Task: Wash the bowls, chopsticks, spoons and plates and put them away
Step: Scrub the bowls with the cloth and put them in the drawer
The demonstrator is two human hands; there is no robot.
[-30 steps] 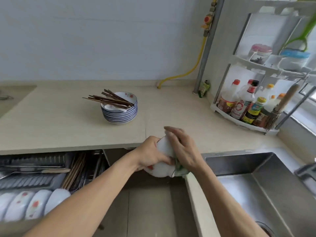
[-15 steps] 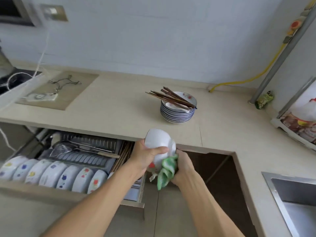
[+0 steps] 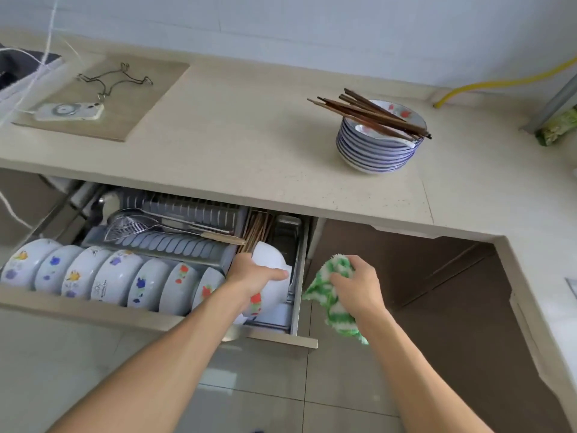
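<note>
The left hand (image 3: 251, 273) has its fingers curled over the back of a white bowl (image 3: 270, 276) with a red flower, thumb hooked round the rim side, and holds it on edge at the right end of the row of bowls (image 3: 109, 276) standing in the open drawer rack (image 3: 296, 276). The right hand (image 3: 356, 282) has its fingers bunched round a green-and-white dishcloth (image 3: 331, 295), which hangs just beside the drawer's right wall, apart from the bowl.

Half a second ago both hands were together on the bowl above the drawer, the cloth pressed to its underside; now the cloth hand has come away to the right and the bowl has dropped down into the rack, next to the last standing bowl. I judge that the drying is finished and this bowl is being slotted in, though whether it already rests on the rack I cannot tell, as the hand hides its lower edge.

On the counter (image 3: 249, 145) a stack of blue-rimmed plates (image 3: 374, 148) with brown chopsticks (image 3: 368, 115) laid across the top waits, well apart from the drawer. At least 1 spoon seems to lie under the chopsticks. These look to be next for putting away.
</note>
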